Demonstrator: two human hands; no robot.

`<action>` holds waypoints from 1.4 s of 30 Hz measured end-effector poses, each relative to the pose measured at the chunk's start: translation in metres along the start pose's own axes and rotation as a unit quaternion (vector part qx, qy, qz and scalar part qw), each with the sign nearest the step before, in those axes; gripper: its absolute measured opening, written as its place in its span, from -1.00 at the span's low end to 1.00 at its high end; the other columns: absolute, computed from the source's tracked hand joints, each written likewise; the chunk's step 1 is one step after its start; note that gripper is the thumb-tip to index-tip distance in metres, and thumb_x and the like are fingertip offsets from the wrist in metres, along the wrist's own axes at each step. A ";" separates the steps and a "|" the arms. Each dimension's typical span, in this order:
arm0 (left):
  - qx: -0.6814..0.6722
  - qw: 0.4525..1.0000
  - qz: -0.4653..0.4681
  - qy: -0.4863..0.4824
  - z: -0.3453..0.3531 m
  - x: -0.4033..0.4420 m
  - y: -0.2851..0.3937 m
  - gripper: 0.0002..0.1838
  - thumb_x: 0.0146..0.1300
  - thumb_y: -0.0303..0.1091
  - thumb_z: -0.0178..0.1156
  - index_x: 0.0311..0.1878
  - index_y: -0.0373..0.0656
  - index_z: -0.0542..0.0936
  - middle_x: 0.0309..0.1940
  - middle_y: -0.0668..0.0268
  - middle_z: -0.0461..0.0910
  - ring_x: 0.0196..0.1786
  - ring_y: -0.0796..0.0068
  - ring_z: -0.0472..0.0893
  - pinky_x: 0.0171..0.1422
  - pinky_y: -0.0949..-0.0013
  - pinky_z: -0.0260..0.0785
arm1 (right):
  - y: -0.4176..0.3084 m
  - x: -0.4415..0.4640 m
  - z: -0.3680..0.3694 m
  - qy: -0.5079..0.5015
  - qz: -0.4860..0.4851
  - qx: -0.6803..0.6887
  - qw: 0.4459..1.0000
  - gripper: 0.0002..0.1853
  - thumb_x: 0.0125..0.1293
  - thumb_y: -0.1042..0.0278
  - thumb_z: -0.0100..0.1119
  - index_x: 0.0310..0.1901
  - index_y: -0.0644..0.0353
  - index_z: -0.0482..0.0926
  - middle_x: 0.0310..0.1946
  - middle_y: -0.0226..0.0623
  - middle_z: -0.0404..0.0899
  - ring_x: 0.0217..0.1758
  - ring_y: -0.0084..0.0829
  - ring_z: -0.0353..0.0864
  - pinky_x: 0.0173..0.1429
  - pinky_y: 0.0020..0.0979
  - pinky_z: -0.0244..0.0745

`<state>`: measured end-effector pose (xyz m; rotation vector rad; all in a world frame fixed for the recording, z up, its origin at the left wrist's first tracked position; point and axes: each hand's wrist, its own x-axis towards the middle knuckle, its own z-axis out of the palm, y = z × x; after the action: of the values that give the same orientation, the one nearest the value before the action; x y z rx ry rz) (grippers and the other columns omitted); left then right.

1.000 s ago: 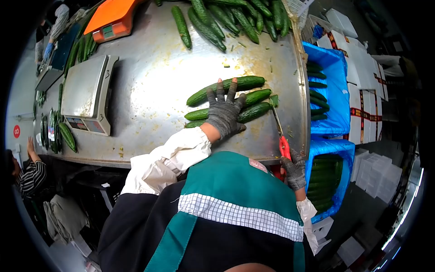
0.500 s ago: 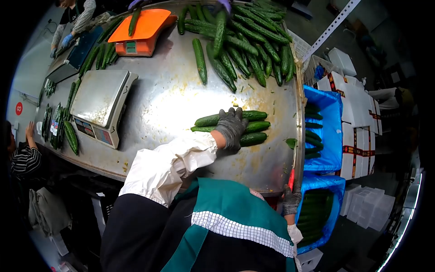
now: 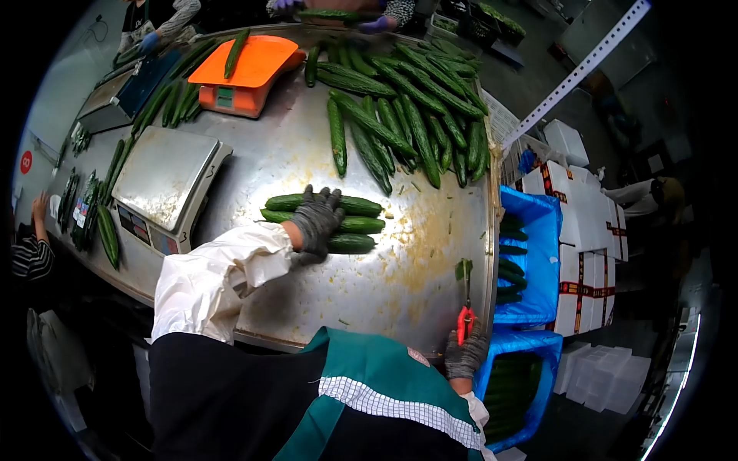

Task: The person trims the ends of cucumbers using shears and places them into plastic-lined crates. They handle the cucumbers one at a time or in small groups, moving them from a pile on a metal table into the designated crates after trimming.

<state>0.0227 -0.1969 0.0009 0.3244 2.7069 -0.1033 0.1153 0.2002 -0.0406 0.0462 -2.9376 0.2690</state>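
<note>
My left hand (image 3: 317, 223), in a dark grey glove, lies over three cucumbers side by side on the metal table (image 3: 419, 296). Its fingers are spread across the top cucumber (image 3: 361, 206), the middle cucumber (image 3: 363, 225) and the bottom cucumber (image 3: 352, 244). At the table's right edge, my gloved right hand (image 3: 467, 349) is closed round red-handled scissors (image 3: 466, 324). Their narrow blade points away from me, its tip close to a small green leaf piece (image 3: 463, 269); whether they touch I cannot tell.
A large cucumber pile (image 3: 415, 107) covers the far right of the table. An orange scale (image 3: 257, 65) carries one cucumber; a silver scale (image 3: 165, 177) stands nearer. Blue-lined crates (image 3: 538, 303) holding cucumbers stand off the right edge. Co-workers' gloved hands (image 3: 377, 24) are at the far side.
My left hand and the three cucumbers under it have slid left. The scissors in my right hand have come over the table edge. The far co-worker's hands have drawn back from the pile with a cucumber.
</note>
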 end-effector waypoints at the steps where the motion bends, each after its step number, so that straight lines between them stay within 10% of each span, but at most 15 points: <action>1: 0.009 1.000 -0.009 -0.010 0.000 -0.004 -0.011 -0.03 -0.39 -0.02 0.33 0.21 -0.22 0.27 0.29 -0.11 0.04 0.35 -0.08 0.02 0.31 -0.27 -0.23 | -0.002 0.003 0.004 0.000 -0.004 -0.001 1.000 -0.29 -0.14 0.25 0.29 0.14 0.15 0.30 -0.22 0.03 0.44 -0.18 -0.01 0.45 -0.07 -0.11 0.37; 11: 0.061 0.998 -0.021 0.021 0.005 0.022 -0.119 0.00 -0.46 0.00 0.39 0.18 -0.21 0.30 0.28 -0.07 0.04 0.35 -0.06 0.02 0.34 -0.21 -0.24 | -0.032 0.053 0.009 -0.070 -0.034 -0.166 0.983 -0.25 -0.15 -0.01 0.31 0.11 0.14 0.34 -0.12 0.08 0.37 0.01 0.02 0.35 0.11 -0.11 0.24; 14: 0.058 0.998 -0.018 0.021 0.001 0.037 -0.137 0.00 -0.47 0.02 0.39 0.17 -0.23 0.30 0.28 -0.08 0.03 0.34 -0.06 0.02 0.34 -0.19 -0.21 | -0.088 0.114 -0.037 -0.271 -0.038 -0.093 0.957 -0.28 -0.10 -0.05 0.26 0.09 0.19 0.36 0.11 0.07 0.27 0.18 0.05 0.22 0.23 -0.05 0.11; 18: 0.041 0.999 -0.026 0.023 -0.009 0.050 -0.148 -0.01 -0.45 0.00 0.38 0.17 -0.22 0.31 0.29 -0.06 0.02 0.35 -0.05 0.01 0.35 -0.16 -0.20 | -0.168 0.198 -0.006 -0.082 -0.295 0.041 0.951 -0.32 -0.02 0.05 0.22 0.12 0.25 0.32 0.17 0.10 0.19 0.22 0.04 0.17 0.27 -0.08 0.04; 23: 0.055 0.998 -0.001 0.019 -0.011 0.057 -0.160 -0.05 -0.43 -0.03 0.34 0.17 -0.22 0.32 0.28 -0.07 0.04 0.35 -0.04 0.01 0.35 -0.17 -0.24 | -0.306 0.261 0.071 -0.144 -0.279 -0.016 0.949 -0.07 -0.02 -0.05 0.18 0.36 -0.11 -0.09 0.36 0.09 -0.34 0.41 0.13 -0.35 0.35 0.15 -0.42; 42: 0.063 0.996 0.001 0.063 -0.015 0.102 -0.197 0.04 -0.55 0.03 0.40 0.16 -0.22 0.31 0.31 -0.04 -0.01 0.37 -0.03 -0.04 0.35 -0.18 -0.28 | -0.336 0.314 0.081 -0.235 -0.264 -0.093 0.931 0.02 -0.13 -0.14 0.26 0.35 -0.08 -0.07 0.33 0.04 -0.12 0.35 0.00 -0.02 0.28 0.11 0.01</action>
<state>-0.1215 -0.3646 -0.0227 0.3829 2.8312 -0.2612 -0.1916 -0.1490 0.0011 0.9829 -3.2302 -0.1235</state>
